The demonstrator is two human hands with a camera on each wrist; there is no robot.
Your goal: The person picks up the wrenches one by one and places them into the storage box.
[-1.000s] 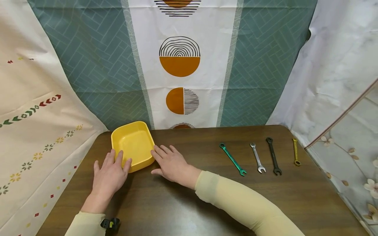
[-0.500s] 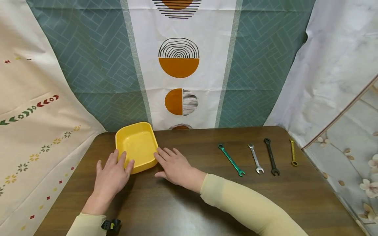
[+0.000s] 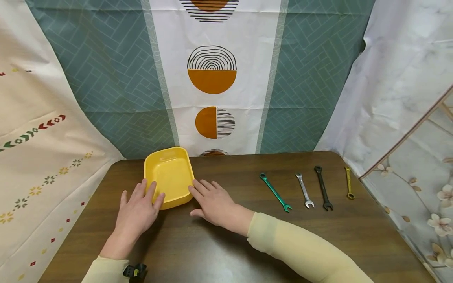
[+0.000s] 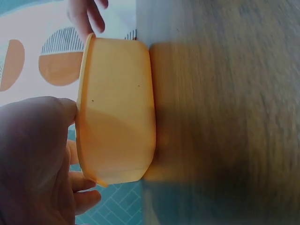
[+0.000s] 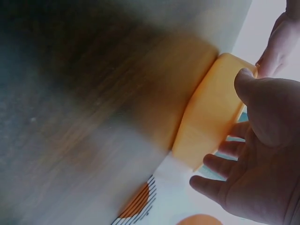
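Note:
A shallow yellow plastic tray (image 3: 171, 179) with rounded corners stands on the wooden table at the left back. My left hand (image 3: 138, 210) lies over its near left corner, fingers spread and fairly straight at the rim. With its fingertips at the tray's right side, my right hand (image 3: 215, 203) lies low, fingers extended. In the left wrist view the tray's outer wall (image 4: 117, 110) stands upright on the table, the left thumb at its rim. From the right wrist, the right fingers reach along the tray's side wall (image 5: 206, 115).
To the right lie a green wrench (image 3: 275, 192), a silver wrench (image 3: 304, 190), a black wrench (image 3: 323, 188) and a small yellow wrench (image 3: 348, 183), side by side. A patterned curtain (image 3: 212, 78) hangs behind the table (image 3: 226, 247), with light cloths at both sides.
The yellow tray has slid a little to the right along the table, and both hands have travelled with it. The wrenches stay put while the head view shifts slightly.

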